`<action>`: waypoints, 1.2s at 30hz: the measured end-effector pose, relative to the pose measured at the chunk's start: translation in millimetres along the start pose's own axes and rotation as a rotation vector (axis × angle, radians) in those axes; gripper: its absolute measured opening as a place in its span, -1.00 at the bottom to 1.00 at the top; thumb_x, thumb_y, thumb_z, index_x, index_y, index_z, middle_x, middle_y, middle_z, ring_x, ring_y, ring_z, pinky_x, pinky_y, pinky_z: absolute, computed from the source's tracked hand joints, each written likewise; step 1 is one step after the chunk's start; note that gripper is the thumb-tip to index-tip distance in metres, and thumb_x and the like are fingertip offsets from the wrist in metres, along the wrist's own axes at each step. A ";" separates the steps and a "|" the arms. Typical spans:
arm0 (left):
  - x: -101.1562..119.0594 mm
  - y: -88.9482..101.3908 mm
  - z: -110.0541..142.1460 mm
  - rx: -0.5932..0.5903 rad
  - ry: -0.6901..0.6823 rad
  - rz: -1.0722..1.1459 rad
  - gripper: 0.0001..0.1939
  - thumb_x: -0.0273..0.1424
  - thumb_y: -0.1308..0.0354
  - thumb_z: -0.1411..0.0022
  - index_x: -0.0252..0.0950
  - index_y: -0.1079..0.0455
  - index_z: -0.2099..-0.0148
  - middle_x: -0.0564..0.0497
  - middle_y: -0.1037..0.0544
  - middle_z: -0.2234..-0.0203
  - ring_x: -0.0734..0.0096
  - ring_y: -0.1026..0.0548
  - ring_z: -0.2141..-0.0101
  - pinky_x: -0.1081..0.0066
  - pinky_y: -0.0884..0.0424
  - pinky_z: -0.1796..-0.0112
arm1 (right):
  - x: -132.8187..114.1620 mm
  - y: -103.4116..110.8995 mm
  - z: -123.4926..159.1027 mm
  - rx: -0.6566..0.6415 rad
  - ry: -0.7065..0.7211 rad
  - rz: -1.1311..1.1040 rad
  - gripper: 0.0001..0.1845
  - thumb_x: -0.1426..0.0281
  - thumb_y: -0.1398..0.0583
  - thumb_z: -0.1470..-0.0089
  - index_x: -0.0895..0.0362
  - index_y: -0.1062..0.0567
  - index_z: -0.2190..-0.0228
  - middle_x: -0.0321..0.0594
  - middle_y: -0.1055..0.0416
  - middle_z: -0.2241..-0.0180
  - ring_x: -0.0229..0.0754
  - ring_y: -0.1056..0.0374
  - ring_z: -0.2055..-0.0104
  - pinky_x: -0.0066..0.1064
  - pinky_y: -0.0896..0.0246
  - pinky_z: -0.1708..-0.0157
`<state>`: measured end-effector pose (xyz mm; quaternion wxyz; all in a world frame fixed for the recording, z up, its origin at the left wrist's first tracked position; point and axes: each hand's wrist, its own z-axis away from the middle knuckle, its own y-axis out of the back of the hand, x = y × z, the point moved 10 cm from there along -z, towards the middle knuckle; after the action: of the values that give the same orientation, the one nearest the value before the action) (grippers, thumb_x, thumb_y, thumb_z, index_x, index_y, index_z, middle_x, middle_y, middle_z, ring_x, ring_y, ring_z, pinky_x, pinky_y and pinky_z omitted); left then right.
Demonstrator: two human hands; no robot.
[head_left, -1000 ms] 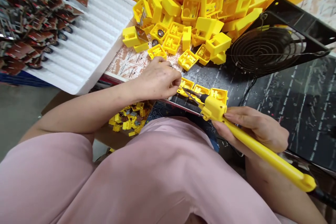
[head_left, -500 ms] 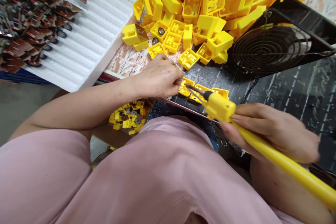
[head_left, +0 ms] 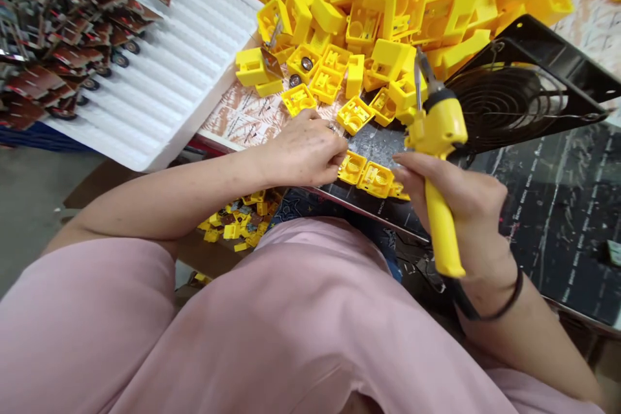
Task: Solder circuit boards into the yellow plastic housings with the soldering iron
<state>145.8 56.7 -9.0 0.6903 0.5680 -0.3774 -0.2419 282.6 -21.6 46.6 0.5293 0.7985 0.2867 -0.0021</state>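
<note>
Iron (head_left: 439, 136) is held raised above the table (head_left: 567, 207), in front of the fan; its long axis is laid away from the wearer, with the butt turned near and the tip aimed at the far side, slightly left. Black, scuffed sheeting is seen on the table, and patterned paper further off. Grey floor (head_left: 29, 194) is shown at the left. Yellow cases are heaped in a pile (head_left: 407, 10) at the back; a white ribbed tray (head_left: 194, 32) is loaded with boards (head_left: 58, 32). A black fan (head_left: 495, 94) is leaned beside the pile. By the right hand (head_left: 473, 207) the yellow handle is gripped, fingers clamped round it. The left hand (head_left: 305, 152) is rested at the row (head_left: 376, 178) of open cases, fingers bent together; whether anything is pinched cannot be told. Beyond the handle, a dark collar, a grey tip and a thin metal rod are seen.
</note>
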 end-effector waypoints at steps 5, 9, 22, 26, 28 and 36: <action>-18.1 36.5 19.8 0.193 0.088 0.202 -0.77 -0.17 -0.20 -0.31 -0.18 -0.59 0.19 0.06 -0.68 0.33 0.18 -0.64 0.17 0.08 -0.45 -0.13 | -5.6 -45.9 -54.9 -0.064 0.213 0.165 -0.64 0.09 -0.15 -0.49 0.00 -0.61 -0.05 -0.23 -0.59 0.31 -0.14 -0.56 0.26 -0.38 -0.35 0.37; -70.6 81.5 65.2 0.506 0.280 0.306 -0.68 -0.16 -0.13 -0.39 -0.25 -0.61 0.16 0.01 -0.73 0.19 0.27 -0.65 0.15 0.25 -0.52 -0.01 | 2.4 -79.0 -67.5 -0.137 0.271 0.272 -0.67 0.29 -0.08 -0.51 -0.02 -0.58 -0.12 -0.28 -0.49 0.38 -0.23 -0.42 0.34 -0.44 -0.07 0.49; -110.4 4.3 88.3 0.413 0.524 0.065 -0.50 -0.02 -0.03 -0.43 -0.24 -0.68 0.13 -0.09 -0.70 0.37 0.18 -0.62 0.30 0.23 -0.47 0.18 | -0.9 -61.5 -64.9 -0.123 0.175 0.370 -0.65 0.09 -0.16 -0.47 0.06 -0.56 -0.03 -0.15 -0.61 0.27 -0.19 -0.44 0.36 -0.33 0.11 0.46; -98.3 6.4 78.9 0.554 0.426 0.382 -0.68 -0.19 -0.12 -0.31 -0.26 -0.61 0.23 -0.04 -0.71 0.34 0.30 -0.61 0.31 0.31 -0.50 0.17 | -2.2 -79.1 -68.4 -0.223 0.147 0.436 -0.59 0.04 -0.09 -0.49 0.02 -0.50 -0.11 -0.08 -0.61 0.15 -0.08 -0.50 0.22 -0.30 0.09 0.44; -99.8 8.3 79.1 0.601 0.400 0.563 -0.70 -0.15 -0.17 -0.31 -0.26 -0.56 0.26 -0.04 -0.71 0.32 0.36 -0.61 0.32 0.38 -0.50 0.23 | -0.3 -72.2 -65.9 -0.200 0.151 0.403 -0.60 0.05 -0.11 -0.48 0.01 -0.47 -0.14 -0.08 -0.59 0.13 -0.03 -0.51 0.12 -0.32 -0.04 0.42; -110.6 9.3 50.2 0.527 0.352 1.070 -0.68 -0.08 -0.29 -0.31 -0.22 -0.44 0.26 0.03 -0.65 0.38 0.39 -0.63 0.39 0.37 -0.57 0.35 | 10.5 -71.7 -53.5 -0.198 0.127 0.178 -0.61 0.13 -0.20 -0.45 0.01 -0.45 -0.18 -0.12 -0.61 0.07 -0.05 -0.56 0.15 -0.30 -0.38 0.28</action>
<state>38.8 113.0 -23.8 0.6042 0.4829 -0.5374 0.3359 242.3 48.2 6.4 0.5843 0.7633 0.2464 0.1239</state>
